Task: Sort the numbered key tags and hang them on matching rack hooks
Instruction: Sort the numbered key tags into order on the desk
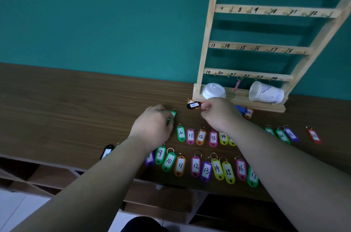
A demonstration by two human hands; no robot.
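Numbered key tags lie in two rows on the brown table [76, 102]; the near row shows a green 9 [160, 155] through a pink 16 [241, 169]. My left hand [153, 127] pinches a green tag [173, 113] above the far row. My right hand [220, 112] pinches a red tag [204, 106] beside a black tag [193, 105] and an orange one. The wooden rack [266, 49] leans on the teal wall, its hooks numbered 7 to 24. One pink tag [236, 85] hangs on the bottom bar.
A lidded white cup [213, 91] and a tipped paper cup [266, 92] lie on the rack's base. A blue tag [240, 109] and an orange tag [248, 113] rest by the base. A red tag [314, 136] lies far right. Open shelves sit below the table's edge.
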